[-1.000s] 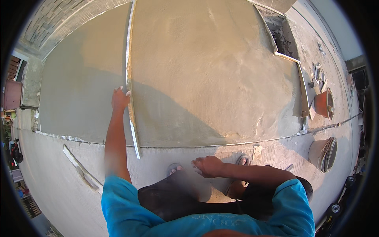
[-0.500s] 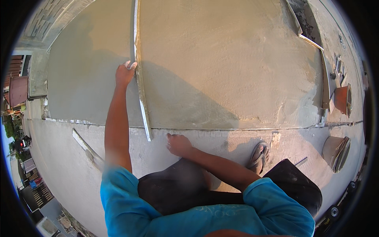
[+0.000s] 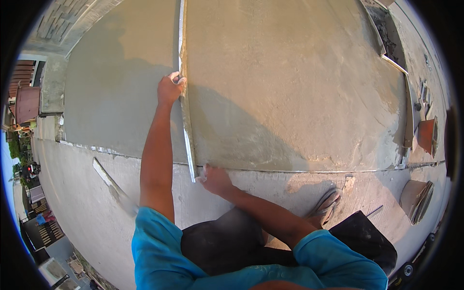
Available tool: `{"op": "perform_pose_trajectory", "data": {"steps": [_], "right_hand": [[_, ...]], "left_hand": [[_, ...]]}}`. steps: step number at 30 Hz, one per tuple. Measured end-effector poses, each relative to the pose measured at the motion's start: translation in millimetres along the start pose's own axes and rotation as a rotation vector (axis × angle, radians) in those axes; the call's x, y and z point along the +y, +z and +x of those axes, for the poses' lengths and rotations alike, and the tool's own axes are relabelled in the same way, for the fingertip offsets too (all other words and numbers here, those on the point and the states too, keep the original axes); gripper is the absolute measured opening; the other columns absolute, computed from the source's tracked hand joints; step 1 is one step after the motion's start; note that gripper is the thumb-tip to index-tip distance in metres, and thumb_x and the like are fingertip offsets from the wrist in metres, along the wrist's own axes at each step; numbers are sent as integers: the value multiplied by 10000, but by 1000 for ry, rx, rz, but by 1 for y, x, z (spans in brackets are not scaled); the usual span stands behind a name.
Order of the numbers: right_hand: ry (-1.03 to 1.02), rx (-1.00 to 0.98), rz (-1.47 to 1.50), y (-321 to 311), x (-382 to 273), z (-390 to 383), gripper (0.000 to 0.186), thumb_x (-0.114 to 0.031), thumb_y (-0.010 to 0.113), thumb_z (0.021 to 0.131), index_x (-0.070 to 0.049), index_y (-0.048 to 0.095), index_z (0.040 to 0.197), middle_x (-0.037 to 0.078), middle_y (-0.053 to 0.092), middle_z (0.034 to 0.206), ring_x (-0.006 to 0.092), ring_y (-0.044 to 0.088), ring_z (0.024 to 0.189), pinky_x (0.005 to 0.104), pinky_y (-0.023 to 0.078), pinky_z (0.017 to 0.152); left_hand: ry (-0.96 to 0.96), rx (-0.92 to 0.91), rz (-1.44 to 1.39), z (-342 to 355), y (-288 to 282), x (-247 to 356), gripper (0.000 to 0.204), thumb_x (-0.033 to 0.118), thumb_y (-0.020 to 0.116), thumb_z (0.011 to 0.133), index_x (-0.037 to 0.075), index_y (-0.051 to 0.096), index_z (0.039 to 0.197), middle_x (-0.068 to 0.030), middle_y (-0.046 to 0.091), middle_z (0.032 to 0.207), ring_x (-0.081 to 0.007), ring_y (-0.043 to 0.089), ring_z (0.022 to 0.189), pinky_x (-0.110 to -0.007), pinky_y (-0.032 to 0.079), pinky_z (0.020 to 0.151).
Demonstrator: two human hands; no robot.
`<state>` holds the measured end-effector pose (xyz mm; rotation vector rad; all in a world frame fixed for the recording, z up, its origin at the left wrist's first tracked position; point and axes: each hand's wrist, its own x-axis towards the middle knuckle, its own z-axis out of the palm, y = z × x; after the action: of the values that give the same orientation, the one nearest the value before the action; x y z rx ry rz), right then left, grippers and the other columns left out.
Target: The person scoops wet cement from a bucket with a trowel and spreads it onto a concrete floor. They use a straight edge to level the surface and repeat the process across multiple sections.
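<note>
On wet screed | both hands: left (image 3: 170,89) and right (image 3: 214,179) grip straightedge (image 3: 184,92)

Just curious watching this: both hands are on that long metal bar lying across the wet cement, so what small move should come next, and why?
Probably draw the straightedge sideways. The left hand and right hand each have a grip on it, and the cement beside it looks rougher.

The person crouches over a wet cement slab (image 3: 290,87), left hand (image 3: 169,89) gripping a long metal straightedge (image 3: 185,96) partway up, right hand (image 3: 215,180) on its near end. A sandalled foot (image 3: 325,207) rests on the dry concrete border; buckets (image 3: 415,200) stand right.
</note>
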<state>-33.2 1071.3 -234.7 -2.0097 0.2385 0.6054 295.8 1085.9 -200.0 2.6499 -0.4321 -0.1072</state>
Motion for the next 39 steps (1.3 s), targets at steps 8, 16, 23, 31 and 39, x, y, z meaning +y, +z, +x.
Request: {"op": "perform_pose_trajectory", "data": {"steps": [8,16,23,31,39], "right_hand": [[89,-75,56,-9,-12,-1,594,-492,671,870,31,584,1140,261,666,1005,425,663,961,509,545,829],[74,0,84,10,-13,10,487,-470,601,870,8,680,922,242,686,918,427,664,924,500,531,843],[149,1,103,2,-11,7,448,-424,540,888,-9,708,914,253,687,943,425,661,927,497,526,866],[204,42,117,-21,4,-8,471,-453,555,891,-2,693,902,241,686,931,417,659,924,501,522,846],[196,113,54,-43,35,-31,448,-448,608,884,-5,672,884,223,675,891,399,662,897,503,523,820]], "left_hand": [[37,42,-46,2,13,-13,501,279,776,767,80,682,1217,-120,706,1004,-264,698,835,-382,539,799],[52,56,-84,4,21,-11,459,257,756,764,88,702,1188,-107,698,984,-242,690,802,-371,539,773],[45,10,-53,3,25,28,466,268,757,769,104,701,1201,-96,696,996,-233,686,800,-372,537,776],[85,2,-100,10,46,59,488,262,759,768,106,691,1226,-104,690,1042,-263,678,910,-388,529,833],[94,-66,-142,1,56,96,522,256,774,759,66,677,1235,-124,689,1011,-253,680,866,-387,530,833]]}}
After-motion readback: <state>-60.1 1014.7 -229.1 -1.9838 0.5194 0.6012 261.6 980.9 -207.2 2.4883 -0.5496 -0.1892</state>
